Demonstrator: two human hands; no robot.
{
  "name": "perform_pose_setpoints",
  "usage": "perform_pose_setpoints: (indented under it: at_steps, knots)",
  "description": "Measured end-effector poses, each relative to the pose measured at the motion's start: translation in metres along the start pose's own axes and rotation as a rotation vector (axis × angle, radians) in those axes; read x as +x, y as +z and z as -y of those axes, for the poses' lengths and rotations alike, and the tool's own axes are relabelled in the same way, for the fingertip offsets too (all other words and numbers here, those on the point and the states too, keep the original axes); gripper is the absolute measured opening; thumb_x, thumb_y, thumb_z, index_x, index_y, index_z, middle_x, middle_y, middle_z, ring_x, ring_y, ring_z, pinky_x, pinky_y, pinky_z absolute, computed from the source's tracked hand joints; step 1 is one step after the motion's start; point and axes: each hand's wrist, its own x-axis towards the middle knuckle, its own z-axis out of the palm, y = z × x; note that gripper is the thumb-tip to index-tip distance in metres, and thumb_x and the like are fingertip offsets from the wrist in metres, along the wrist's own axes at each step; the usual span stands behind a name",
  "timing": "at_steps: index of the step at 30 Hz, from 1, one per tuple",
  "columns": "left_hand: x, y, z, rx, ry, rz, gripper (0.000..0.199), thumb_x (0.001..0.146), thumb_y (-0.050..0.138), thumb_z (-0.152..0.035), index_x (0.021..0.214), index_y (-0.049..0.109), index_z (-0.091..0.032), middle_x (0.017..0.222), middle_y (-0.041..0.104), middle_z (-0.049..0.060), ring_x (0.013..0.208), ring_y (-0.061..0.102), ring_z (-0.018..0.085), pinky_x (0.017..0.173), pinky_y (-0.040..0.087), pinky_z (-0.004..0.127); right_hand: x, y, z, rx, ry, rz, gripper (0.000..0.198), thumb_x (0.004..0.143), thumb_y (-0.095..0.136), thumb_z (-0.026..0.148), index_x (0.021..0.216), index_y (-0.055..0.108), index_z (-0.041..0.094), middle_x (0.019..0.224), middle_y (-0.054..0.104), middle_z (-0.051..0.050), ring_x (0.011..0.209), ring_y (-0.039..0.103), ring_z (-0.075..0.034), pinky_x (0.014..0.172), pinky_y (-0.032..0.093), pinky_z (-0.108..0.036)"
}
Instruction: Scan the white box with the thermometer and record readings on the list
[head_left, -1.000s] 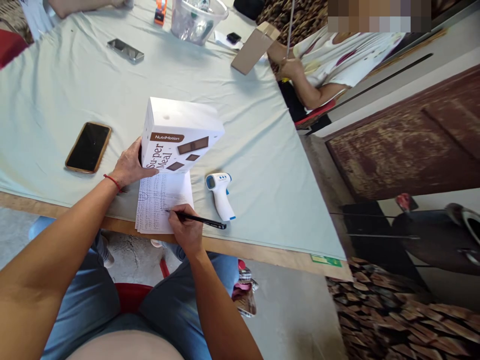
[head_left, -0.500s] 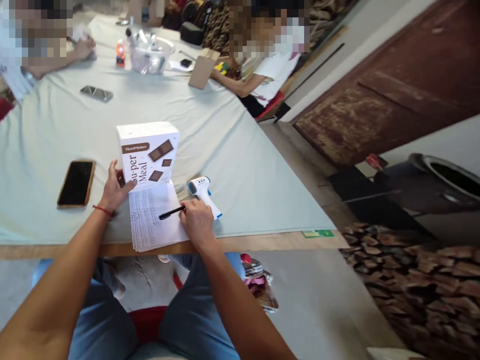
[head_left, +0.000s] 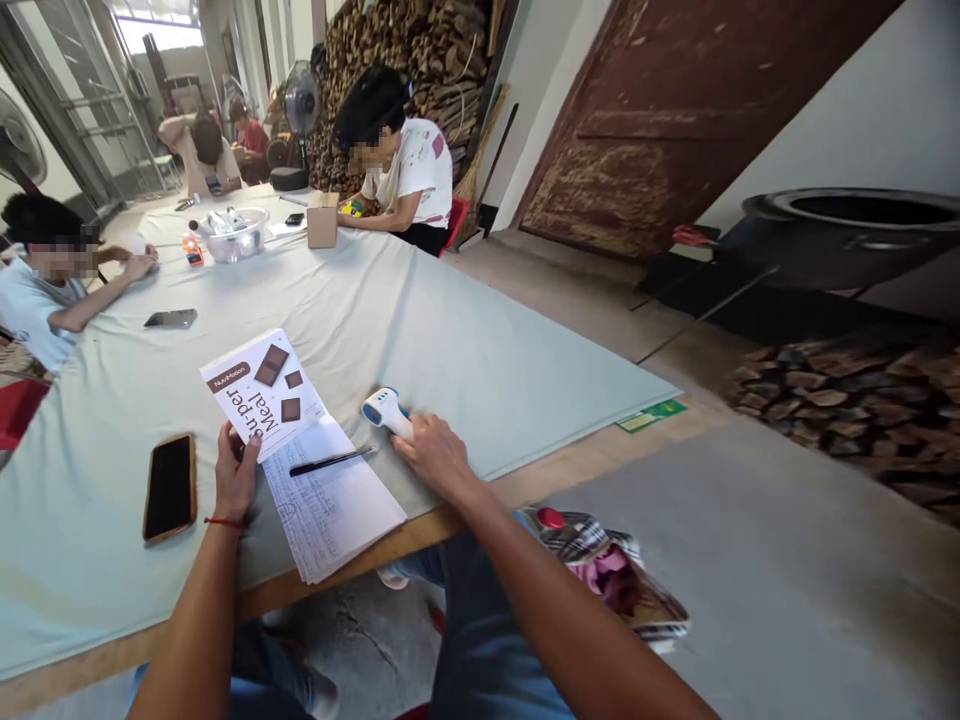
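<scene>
My left hand grips the lower left edge of a white box with brown chocolate pictures and "Su-per Meal" printed on it. The box is held tilted over the top of the written paper sheets. A black pen lies across the paper, out of my hands. My right hand is closed around the handle of a white and blue infrared thermometer, just right of the paper. Left of my left hand lies a phone in an orange-brown case.
Farther up the cloth-covered table are a second phone, a clear plastic tub of small items and a cardboard box. People sit around the far side. A patterned bag is below the table edge.
My right hand has let go of the pen, now lying on the paper, and has moved onto the thermometer. The white box leans back more. The camera view has tilted up.
</scene>
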Motion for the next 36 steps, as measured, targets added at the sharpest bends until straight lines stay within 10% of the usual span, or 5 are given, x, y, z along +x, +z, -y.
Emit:
perform_pose_setpoints:
  at_steps: [6,11,36]
  knots:
    - [0.0,0.0,-0.007,0.041,0.031,0.004,0.055,0.083,0.064,-0.058,0.123,0.053,-0.021,0.113,0.068,0.011,0.105,0.066,0.024,0.094,0.052,0.038,-0.024,0.024,0.061,1.059,-0.11,0.064,0.041,0.08,0.062,0.044,0.112,0.069,0.02,0.096,0.073,-0.004,0.087,0.066,-0.022,0.075,0.052,-0.031]
    - [-0.001,0.001,-0.018,0.096,0.033,-0.009,0.051,0.085,0.06,-0.061,0.117,0.056,-0.021,0.109,0.07,0.01,0.101,0.067,0.025,0.089,0.054,0.038,-0.04,0.036,0.107,1.422,-0.049,0.309,0.034,0.078,0.062,0.049,0.092,0.073,0.019,0.068,0.064,0.002,0.063,0.057,-0.016,0.059,0.047,-0.027]
    - [-0.003,0.0,-0.027,0.218,0.037,0.005,0.051,0.089,0.053,-0.063,0.117,0.061,-0.021,0.119,0.07,0.01,0.109,0.065,0.027,0.093,0.052,0.038,-0.027,0.052,0.107,1.392,-0.06,0.301,0.035,0.08,0.062,0.053,0.085,0.068,0.019,0.071,0.066,0.001,0.069,0.062,-0.017,0.064,0.051,-0.027]
